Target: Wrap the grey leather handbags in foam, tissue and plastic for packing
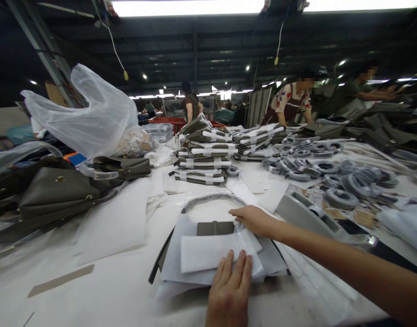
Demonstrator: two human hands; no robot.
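Observation:
A dark olive handbag lies flat on the table in front of me, mostly covered by a thin white wrapping sheet. Its wrapped handle arches away at the far side. An olive strap piece shows above a folded white sheet. My left hand rests on that folded sheet with fingers stretched out flat. Over the bag's upper right, my right hand has its thumb and finger pinched together. What it pinches, if anything, is too small to make out.
Wrapped olive bags are stacked behind. Coiled grey straps and a grey tape dispenser lie right. Olive handbags, white sheets and a plastic bag are left. A co-worker leans over the far side.

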